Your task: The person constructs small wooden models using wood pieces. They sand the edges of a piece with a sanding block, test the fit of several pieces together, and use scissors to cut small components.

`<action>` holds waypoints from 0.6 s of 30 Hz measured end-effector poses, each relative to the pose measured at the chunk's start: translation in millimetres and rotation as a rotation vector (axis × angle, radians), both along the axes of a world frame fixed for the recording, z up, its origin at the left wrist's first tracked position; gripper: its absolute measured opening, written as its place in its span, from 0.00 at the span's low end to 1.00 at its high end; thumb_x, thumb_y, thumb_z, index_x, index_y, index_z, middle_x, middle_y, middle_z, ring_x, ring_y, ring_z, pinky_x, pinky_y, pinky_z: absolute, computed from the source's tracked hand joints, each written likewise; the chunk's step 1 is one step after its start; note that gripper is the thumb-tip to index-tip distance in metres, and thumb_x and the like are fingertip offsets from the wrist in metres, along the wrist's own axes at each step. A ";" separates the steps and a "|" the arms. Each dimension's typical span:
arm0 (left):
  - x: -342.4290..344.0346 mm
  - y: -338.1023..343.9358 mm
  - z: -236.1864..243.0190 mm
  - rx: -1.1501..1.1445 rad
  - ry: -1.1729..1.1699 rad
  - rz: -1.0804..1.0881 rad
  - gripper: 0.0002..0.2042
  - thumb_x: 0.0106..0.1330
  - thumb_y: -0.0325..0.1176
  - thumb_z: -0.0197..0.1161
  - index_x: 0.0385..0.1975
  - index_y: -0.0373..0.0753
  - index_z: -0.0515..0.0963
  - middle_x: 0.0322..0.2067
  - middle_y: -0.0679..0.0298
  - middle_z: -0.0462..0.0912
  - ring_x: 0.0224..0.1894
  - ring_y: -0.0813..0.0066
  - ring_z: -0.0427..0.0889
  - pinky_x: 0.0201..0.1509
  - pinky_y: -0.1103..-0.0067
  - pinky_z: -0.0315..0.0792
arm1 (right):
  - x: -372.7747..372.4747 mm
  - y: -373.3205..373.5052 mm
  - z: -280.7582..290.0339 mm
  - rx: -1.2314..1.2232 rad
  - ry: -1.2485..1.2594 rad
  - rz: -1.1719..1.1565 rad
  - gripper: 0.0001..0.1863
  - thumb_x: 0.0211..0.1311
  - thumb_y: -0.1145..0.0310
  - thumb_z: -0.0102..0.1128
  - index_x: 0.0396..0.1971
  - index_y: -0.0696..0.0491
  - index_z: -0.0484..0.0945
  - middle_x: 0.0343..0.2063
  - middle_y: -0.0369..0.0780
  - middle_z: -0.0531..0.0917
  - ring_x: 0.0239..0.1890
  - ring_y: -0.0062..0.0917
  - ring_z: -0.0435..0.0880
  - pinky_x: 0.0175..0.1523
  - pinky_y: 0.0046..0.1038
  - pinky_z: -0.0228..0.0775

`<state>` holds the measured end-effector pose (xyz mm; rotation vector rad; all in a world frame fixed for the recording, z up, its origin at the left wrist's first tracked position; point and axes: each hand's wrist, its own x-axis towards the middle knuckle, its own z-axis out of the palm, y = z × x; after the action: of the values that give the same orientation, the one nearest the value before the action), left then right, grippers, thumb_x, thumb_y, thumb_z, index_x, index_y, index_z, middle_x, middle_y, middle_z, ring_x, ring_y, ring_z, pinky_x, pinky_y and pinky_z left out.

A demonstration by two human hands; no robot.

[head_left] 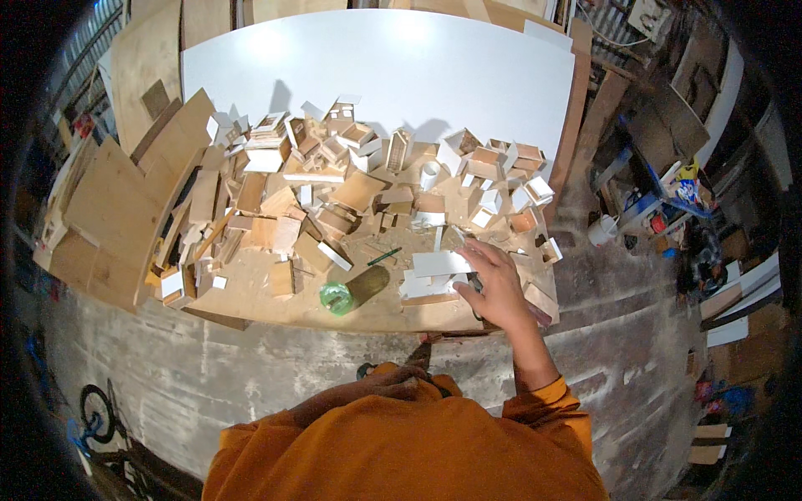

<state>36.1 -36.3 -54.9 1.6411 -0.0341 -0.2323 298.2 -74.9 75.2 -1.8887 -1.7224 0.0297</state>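
My right hand (494, 288) is over the front right of the workbench. Its thumb and fingers close on the right end of a thin white rectangular panel (440, 264). Just beneath that panel, several flat white pieces (426, 286) lie in a loose stack on the wood. My left hand (403, 382) rests low in front of my body, in shadow, and its fingers cannot be made out. To the left of the white pieces are a dark green pen (384, 256) and a green-tinted clear jar or cup (336, 298).
Small wooden and white model houses and boxes (334, 150) crowd the workbench (242, 292). A white cup (429, 174) stands among them. Behind rises a large white board (376, 67). Plywood sheets (125, 209) lean at left. A white bucket (602, 230) is at right, a bicycle (98, 415) lower left.
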 end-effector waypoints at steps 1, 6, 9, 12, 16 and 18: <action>-6.8 5.9 0.2 0.004 -0.041 -0.007 0.25 0.71 0.42 0.47 0.65 0.40 0.56 0.61 0.56 0.64 0.63 0.62 0.64 0.65 0.69 0.58 | 2.1 4.5 0.9 -0.026 -0.026 0.013 0.29 0.48 0.63 0.66 0.54 0.50 0.73 0.52 0.43 0.75 0.56 0.42 0.70 0.62 0.44 0.56; -47.8 34.1 5.6 -0.010 -0.247 0.053 0.26 0.70 0.42 0.49 0.66 0.41 0.56 0.63 0.56 0.62 0.65 0.61 0.61 0.67 0.68 0.55 | 12.1 18.6 1.5 -0.187 -0.038 0.092 0.32 0.48 0.61 0.67 0.56 0.50 0.71 0.55 0.45 0.74 0.57 0.40 0.71 0.62 0.47 0.55; -57.5 44.6 15.4 -0.040 -0.238 0.130 0.27 0.70 0.43 0.50 0.66 0.42 0.56 0.65 0.56 0.60 0.66 0.61 0.60 0.67 0.68 0.54 | 9.4 24.7 6.3 -0.249 -0.054 0.119 0.31 0.47 0.63 0.68 0.55 0.52 0.72 0.55 0.46 0.74 0.57 0.43 0.69 0.63 0.40 0.54; -56.1 47.3 25.5 -0.172 -0.050 0.173 0.31 0.66 0.36 0.57 0.68 0.44 0.53 0.69 0.59 0.50 0.71 0.64 0.47 0.71 0.69 0.44 | 11.8 29.2 7.2 -0.303 -0.077 0.123 0.31 0.48 0.62 0.68 0.56 0.52 0.73 0.54 0.46 0.75 0.56 0.41 0.71 0.64 0.41 0.54; -41.6 42.6 28.9 -0.125 -0.102 0.369 0.27 0.68 0.31 0.55 0.66 0.39 0.56 0.62 0.60 0.63 0.63 0.69 0.61 0.65 0.74 0.57 | 21.2 33.5 6.5 -0.355 -0.056 0.161 0.30 0.49 0.61 0.67 0.55 0.51 0.73 0.52 0.47 0.77 0.53 0.41 0.74 0.65 0.44 0.51; -33.1 36.6 27.3 -0.157 -0.112 0.497 0.25 0.69 0.30 0.54 0.64 0.36 0.57 0.57 0.60 0.68 0.57 0.72 0.67 0.60 0.77 0.64 | 22.6 33.7 10.2 -0.375 -0.065 0.172 0.30 0.50 0.60 0.66 0.55 0.51 0.73 0.51 0.47 0.77 0.52 0.41 0.75 0.65 0.46 0.50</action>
<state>3.0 0.3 -27.6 1.4537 0.2618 0.2367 320.8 -41.2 85.4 -2.0095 -2.0312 0.3853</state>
